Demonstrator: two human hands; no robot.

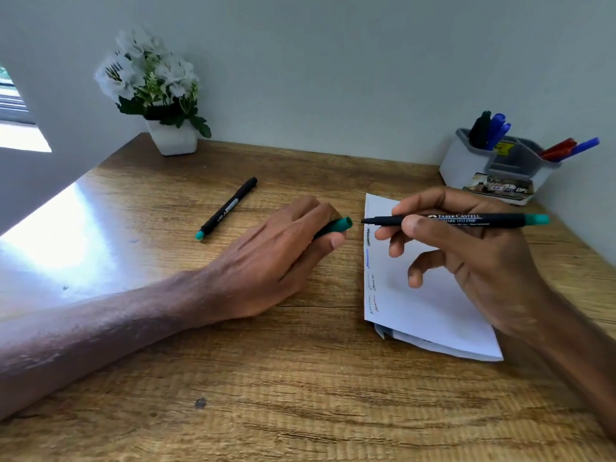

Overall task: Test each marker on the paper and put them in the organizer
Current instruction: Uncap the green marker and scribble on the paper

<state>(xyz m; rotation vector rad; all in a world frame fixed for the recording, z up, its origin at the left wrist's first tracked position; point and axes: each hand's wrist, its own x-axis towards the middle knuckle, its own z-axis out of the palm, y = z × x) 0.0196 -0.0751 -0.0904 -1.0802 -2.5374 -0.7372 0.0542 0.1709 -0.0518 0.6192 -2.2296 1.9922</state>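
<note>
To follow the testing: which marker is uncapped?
The marker in the right hand: its bare tip shows, and the left hand holds its green cap. The other marker lies untouched on the desk.

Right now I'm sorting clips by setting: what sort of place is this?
Probably a home or office desk: wooden tabletop against a wall, a desk organizer holding markers, a potted white-flowered plant.

L hand [276, 258], R hand [466, 251]: forearms bare.
</note>
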